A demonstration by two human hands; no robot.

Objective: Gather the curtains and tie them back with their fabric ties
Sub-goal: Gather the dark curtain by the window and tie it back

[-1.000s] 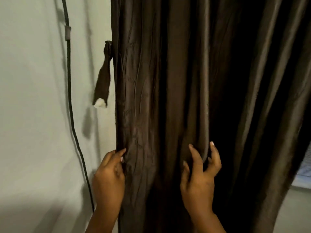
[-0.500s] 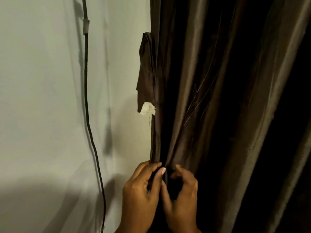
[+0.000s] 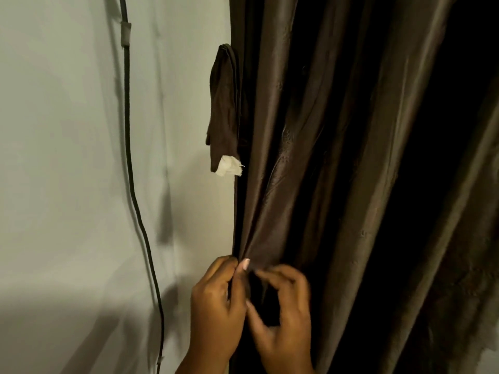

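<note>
I see a pale wall [image 3: 67, 157] with a dark cable [image 3: 129, 157] running down it. My left hand [image 3: 216, 306] and right hand [image 3: 283, 314], side by side, pinch the brown curtain [image 3: 324, 157] edge; its tie [image 3: 224, 109] hangs above, white tag [image 3: 228, 166] unreadable.

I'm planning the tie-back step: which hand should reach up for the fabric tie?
Probably the left hand: it is on the wall side, below the hanging tie, while the right hand holds the gathered curtain.
</note>
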